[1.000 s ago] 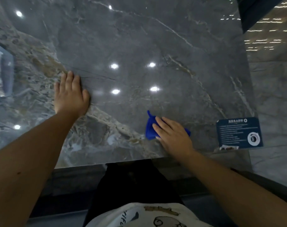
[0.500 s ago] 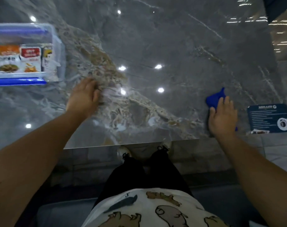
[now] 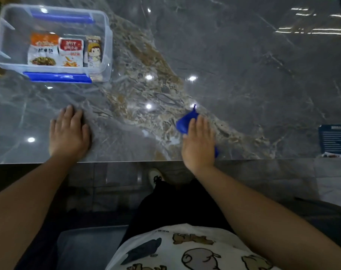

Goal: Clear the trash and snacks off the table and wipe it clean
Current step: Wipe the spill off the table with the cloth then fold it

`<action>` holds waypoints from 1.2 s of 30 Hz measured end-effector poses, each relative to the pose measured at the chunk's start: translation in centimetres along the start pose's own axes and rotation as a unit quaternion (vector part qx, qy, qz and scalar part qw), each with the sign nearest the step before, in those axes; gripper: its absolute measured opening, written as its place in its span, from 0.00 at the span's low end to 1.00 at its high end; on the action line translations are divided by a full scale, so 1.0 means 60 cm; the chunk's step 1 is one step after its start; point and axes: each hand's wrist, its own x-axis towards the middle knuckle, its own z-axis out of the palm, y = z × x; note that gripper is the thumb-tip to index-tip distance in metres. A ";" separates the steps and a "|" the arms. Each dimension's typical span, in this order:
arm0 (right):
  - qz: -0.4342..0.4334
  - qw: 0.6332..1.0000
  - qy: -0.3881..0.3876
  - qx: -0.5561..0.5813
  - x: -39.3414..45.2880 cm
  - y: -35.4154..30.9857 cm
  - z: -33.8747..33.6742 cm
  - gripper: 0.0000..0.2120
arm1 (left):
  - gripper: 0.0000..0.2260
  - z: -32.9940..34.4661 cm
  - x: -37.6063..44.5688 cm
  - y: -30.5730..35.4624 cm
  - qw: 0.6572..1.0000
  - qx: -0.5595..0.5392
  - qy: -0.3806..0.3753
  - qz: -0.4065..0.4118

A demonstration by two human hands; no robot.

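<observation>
My right hand (image 3: 199,141) presses flat on a blue cloth (image 3: 184,123) near the front edge of the grey marble table (image 3: 243,75). Most of the cloth is hidden under the palm; one corner sticks out ahead of the fingers. My left hand (image 3: 69,131) rests flat on the tabletop, fingers together, holding nothing. At the far left stands a clear plastic box (image 3: 105,36) with blue clips. Three snack packets (image 3: 68,51) lie side by side inside it.
A dark blue printed card (image 3: 334,140) lies at the table's right front corner. Below the table edge I see my dark trousers, a shoe (image 3: 155,177) and a grey bin (image 3: 87,248) on the floor to the left.
My view has swung left, bringing the snack box fully into sight. My right hand slid the cloth leftward along the front edge. My left hand drew back toward the edge.
</observation>
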 end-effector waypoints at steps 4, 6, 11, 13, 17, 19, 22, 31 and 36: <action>-0.062 0.998 0.003 0.019 -0.004 -0.093 0.017 0.26 | 0.26 0.003 -0.005 0.000 1.000 -0.014 0.014 0.002; -0.082 0.996 0.001 0.027 -0.005 -0.127 0.023 0.26 | 0.26 0.004 -0.004 -0.002 1.000 -0.013 0.018 0.001; -0.098 0.991 0.009 0.095 0.001 -0.150 0.016 0.25 | 0.25 0.007 -0.003 -0.022 1.000 -0.010 0.024 -0.006; -0.146 0.984 0.004 0.103 0.011 -0.132 -0.001 0.24 | 0.25 0.009 -0.006 -0.028 0.999 -0.008 0.026 -0.021; -0.177 0.970 0.006 0.166 0.053 -0.081 -0.043 0.20 | 0.24 0.013 -0.008 -0.027 0.999 -0.005 0.028 -0.037; -0.111 0.968 0.043 0.220 0.084 -0.055 -0.065 0.17 | 0.24 0.013 -0.008 -0.025 0.999 -0.005 0.034 -0.042; -0.012 0.965 0.105 0.239 0.143 0.000 -0.081 0.17 | 0.24 0.013 -0.010 -0.024 0.998 -0.005 0.037 -0.047; -0.083 0.995 0.006 -0.062 0.133 -0.020 -0.023 0.26 | 0.24 0.011 -0.009 -0.021 0.999 0.003 0.025 -0.045; -0.182 0.982 -0.024 -0.045 0.038 -0.158 0.013 0.25 | 0.24 0.007 -0.009 -0.021 0.999 0.006 0.016 -0.041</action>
